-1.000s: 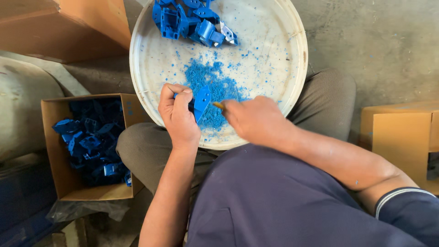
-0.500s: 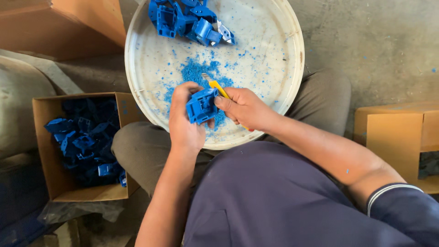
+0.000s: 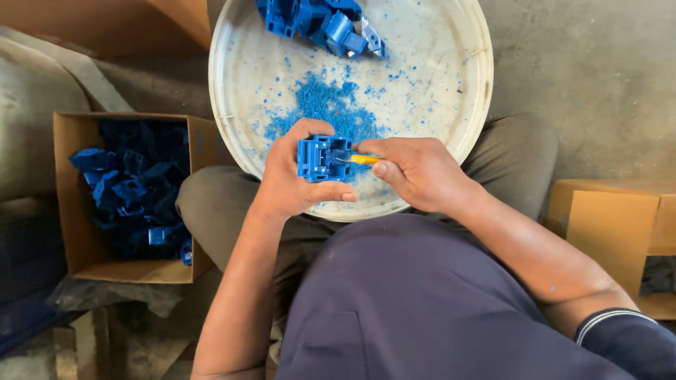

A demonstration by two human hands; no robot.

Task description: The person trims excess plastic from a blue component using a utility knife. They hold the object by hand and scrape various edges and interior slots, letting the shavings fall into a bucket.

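— While the white round tray (image 3: pixel 451 105) rests across the seated person's lap, what does the left hand (image 3: pixel 289 183) have?

— A blue plastic part (image 3: pixel 318 159), blocky and ribbed. The fingers are clamped on it, thumb along its lower edge, and it sits just above the tray's near rim.

— And the right hand (image 3: pixel 415 169)?

— Its fingers are pinched together on a small yellow-handled tool (image 3: pixel 360 160). The tip of the tool meets the right side of the blue part; how deep it goes in, I cannot tell.

— What lies on the tray?

— A heap of blue shavings (image 3: pixel 327 105) in the middle, just beyond the hands, with finer specks scattered around it. At the far edge there is a pile of blue parts (image 3: pixel 310 17), touching one another, with a pale grey piece (image 3: pixel 372 36) at its right end.

— Anything beside the person?

— On the person's left, an open cardboard box (image 3: pixel 77 232) stands on the floor, partly filled with more dark blue parts (image 3: pixel 134 190). On the right there is another cardboard box (image 3: pixel 612 218), closed on the side that shows. The floor (image 3: pixel 584 63) beyond the tray is grey concrete.

— Clothing?

— A dark navy shirt (image 3: pixel 422 309) with a pale striped sleeve cuff, and grey-brown trousers (image 3: pixel 514 148).
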